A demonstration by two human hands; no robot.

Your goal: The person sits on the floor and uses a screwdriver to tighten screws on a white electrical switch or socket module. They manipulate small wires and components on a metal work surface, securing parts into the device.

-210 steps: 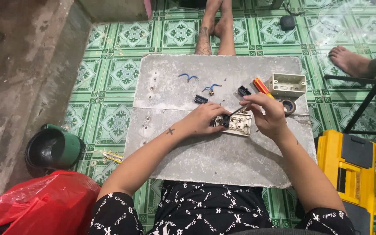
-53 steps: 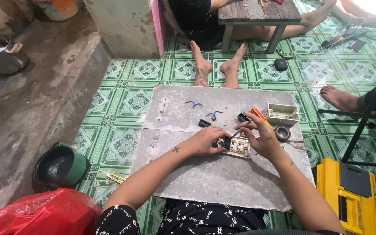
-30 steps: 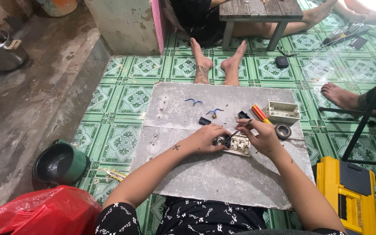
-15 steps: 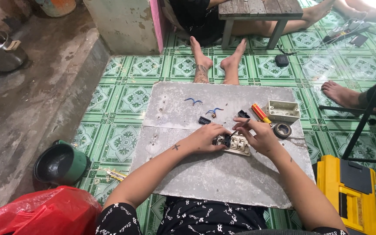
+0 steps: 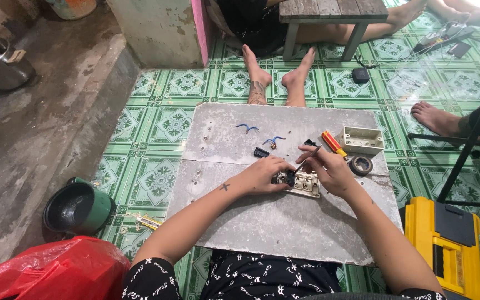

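On a grey board over my lap, my left hand holds a cream switch plate by its dark left end. My right hand grips a thin dark screwdriver, its tip pointing down at the plate. An orange-handled screwdriver, a cream wall box and a roll of black tape lie just right of my hands. Short blue wire pieces and small black parts lie further up the board.
A yellow tool case stands at the right, a red plastic bag and a dark green-rimmed bucket at the left. Another person's bare feet rest beyond the board, and one more foot at the right by a black stand.
The camera view has tilted up slightly over the earlier frames. My hands stay on the switch plate, with the thin screwdriver shifting only a little.
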